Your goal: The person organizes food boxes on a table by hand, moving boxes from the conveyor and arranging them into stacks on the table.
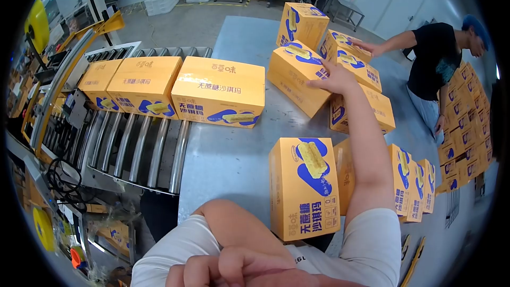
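My right arm reaches forward across the metal table (212, 175). My right hand (339, 78) has its fingers spread at the right edge of a yellow carton (297, 77), which sits at an angle; it seems to touch the carton rather than grip it. My left arm is folded across my body. Close to the camera at the bottom, my left hand (223, 268) has its fingers curled closed, with nothing visible in them. A yellow carton (304, 188) printed with a snack bar stands upright near my body, partly beside another carton (344, 172) behind my right forearm.
Several cartons (218, 87) line up from the roller conveyor (138, 149) onto the table. More cartons (302, 24) stand at the back and right (401, 180). A co-worker (435, 58) at right reaches a hand (372, 47) to a carton. Behind is a carton stack (467, 127).
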Tool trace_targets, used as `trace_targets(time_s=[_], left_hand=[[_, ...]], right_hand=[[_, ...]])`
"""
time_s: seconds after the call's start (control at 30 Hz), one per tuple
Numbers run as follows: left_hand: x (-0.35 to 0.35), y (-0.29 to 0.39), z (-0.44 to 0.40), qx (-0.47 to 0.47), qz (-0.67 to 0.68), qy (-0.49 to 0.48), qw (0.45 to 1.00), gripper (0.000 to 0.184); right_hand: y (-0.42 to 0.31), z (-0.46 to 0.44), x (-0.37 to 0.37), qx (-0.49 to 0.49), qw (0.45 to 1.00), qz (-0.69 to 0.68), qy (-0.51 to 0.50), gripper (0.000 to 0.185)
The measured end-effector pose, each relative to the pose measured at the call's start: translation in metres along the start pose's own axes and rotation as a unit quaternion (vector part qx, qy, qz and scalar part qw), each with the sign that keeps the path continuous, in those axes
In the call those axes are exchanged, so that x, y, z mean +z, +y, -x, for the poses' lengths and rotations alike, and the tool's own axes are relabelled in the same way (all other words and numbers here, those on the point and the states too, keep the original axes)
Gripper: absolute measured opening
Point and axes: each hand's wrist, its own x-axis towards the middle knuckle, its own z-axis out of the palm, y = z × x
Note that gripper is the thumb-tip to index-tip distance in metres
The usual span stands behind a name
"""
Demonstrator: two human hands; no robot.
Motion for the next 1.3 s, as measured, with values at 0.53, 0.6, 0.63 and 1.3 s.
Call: trace_targets(time_s=[0.53, 0.6, 0.63, 1.3], left_hand=[[0.023, -0.023, 0.003, 0.030, 0.105, 0.046, 0.993, 0.018], [0.010, -0.014, 0.003, -0.002, 0.006, 0.011, 1.000, 0.018], [0.008, -0.014, 0.003, -0.002, 0.001, 0.014, 1.000, 0.018], [0.009, -0.004, -0.010, -0.034, 0.004, -0.015, 0.999, 0.016]], right_hand=[[0.089, 0.041, -0.062, 0.173, 0.954, 0.081, -0.231, 0.123], [0.102, 0.039, -0.057, 0.140, 0.967, 0.031, -0.210, 0.126], [0.104, 0.040, -0.053, 0.123, 0.972, 0.005, -0.200, 0.128], [0.059, -0.019, 0.024, -0.078, 0.989, -0.027, 0.119, 0.063]])
